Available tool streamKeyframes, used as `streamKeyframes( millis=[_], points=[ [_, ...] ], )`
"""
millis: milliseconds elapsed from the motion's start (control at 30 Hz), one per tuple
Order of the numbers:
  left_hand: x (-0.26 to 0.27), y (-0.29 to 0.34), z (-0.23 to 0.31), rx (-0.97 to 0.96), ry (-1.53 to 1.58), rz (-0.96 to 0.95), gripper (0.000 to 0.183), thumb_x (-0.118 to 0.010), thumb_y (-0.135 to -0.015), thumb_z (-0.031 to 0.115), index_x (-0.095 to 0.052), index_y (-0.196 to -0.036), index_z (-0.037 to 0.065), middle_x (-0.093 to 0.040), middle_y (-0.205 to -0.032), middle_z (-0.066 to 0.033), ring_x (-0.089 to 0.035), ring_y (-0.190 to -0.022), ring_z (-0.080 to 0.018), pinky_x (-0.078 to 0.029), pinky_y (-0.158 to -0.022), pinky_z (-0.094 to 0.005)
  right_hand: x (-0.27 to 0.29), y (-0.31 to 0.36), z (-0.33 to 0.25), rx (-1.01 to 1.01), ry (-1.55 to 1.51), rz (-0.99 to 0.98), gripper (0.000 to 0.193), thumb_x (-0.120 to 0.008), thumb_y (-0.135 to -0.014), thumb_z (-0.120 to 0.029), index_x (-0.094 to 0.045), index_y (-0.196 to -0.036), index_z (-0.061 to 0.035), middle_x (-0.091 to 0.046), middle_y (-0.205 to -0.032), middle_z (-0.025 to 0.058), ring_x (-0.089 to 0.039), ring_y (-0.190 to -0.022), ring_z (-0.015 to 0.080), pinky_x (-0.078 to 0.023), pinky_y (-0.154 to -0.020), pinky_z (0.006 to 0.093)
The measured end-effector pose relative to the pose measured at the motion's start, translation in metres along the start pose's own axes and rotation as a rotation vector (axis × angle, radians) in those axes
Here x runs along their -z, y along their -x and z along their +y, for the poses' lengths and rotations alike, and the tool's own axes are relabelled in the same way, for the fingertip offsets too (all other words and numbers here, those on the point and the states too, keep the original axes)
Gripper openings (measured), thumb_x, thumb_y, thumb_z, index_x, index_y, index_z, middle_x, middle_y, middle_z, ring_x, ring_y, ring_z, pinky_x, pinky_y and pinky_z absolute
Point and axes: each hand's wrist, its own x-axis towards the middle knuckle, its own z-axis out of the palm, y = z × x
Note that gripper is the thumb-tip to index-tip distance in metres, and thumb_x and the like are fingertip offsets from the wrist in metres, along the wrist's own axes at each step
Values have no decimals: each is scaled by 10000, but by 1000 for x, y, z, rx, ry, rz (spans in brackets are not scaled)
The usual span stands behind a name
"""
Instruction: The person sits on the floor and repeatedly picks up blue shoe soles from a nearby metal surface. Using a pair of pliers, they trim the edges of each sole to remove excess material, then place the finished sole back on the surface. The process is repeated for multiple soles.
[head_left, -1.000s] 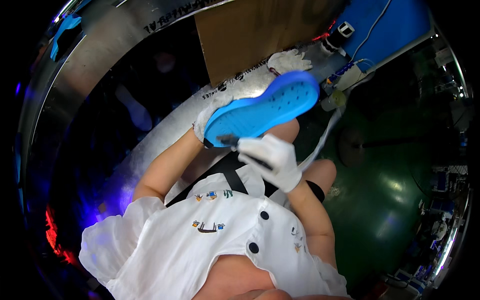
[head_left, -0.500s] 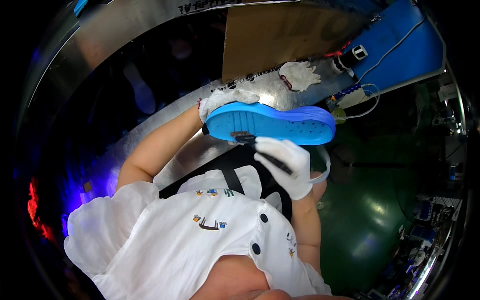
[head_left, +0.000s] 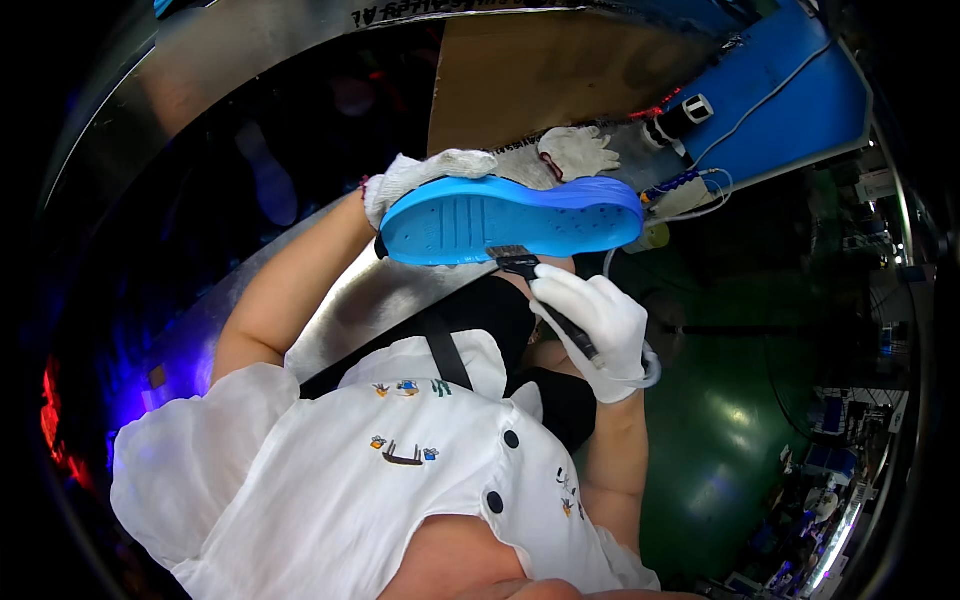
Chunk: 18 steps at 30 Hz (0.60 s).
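Observation:
A bright blue shoe sole [head_left: 470,222] is tilted so that its grooved, hole-dotted inside shows. My left hand [head_left: 425,178], in a white knit glove, is closed on the far edge at its left end; part of the grip is behind the sole. My right hand [head_left: 600,325], in a smooth white glove, is wrapped round the dark handle of a flat brush [head_left: 518,264]. The brush's bristles meet the near rim of the sole around the middle of its length.
Beyond the sole lie a spare knit glove [head_left: 582,152] and a brown cardboard sheet [head_left: 560,80]. A black-and-white cylinder [head_left: 685,118] and a cable are by a blue panel [head_left: 790,85]. Sole-shaped pieces [head_left: 265,180] lie in the dark area at left, past the metal edge [head_left: 340,315].
The brush has moved from the sole's grooved part rightward to the middle of its near rim. The sole and my left hand appear slightly higher and further left, as the whole view has shifted too.

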Motion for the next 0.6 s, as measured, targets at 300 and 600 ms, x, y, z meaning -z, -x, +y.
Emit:
streamKeyframes(
  millis=[300,600],
  points=[
    [-7,11,-17,401,783,-150,649,-591,-897,525,-536,-1277,2,-649,-1092,-202,-681,-872,-259,-580,-742,-361,4,-2,1,-144,-355,67,200,-783,-683,-42,-714,-870,-62,-688,-835,65,-576,-622,204,-473,-576,302],
    [-72,42,-18,164,1125,330,826,-514,-868,631,-403,-1428,34,-553,-1307,-215,-573,-1122,-405,-479,-979,-540,-49,-2,-24,66,-376,368,302,-788,-708,-36,-701,-996,-30,-680,-901,118,-602,-685,242,-489,-647,308]
  ],
)
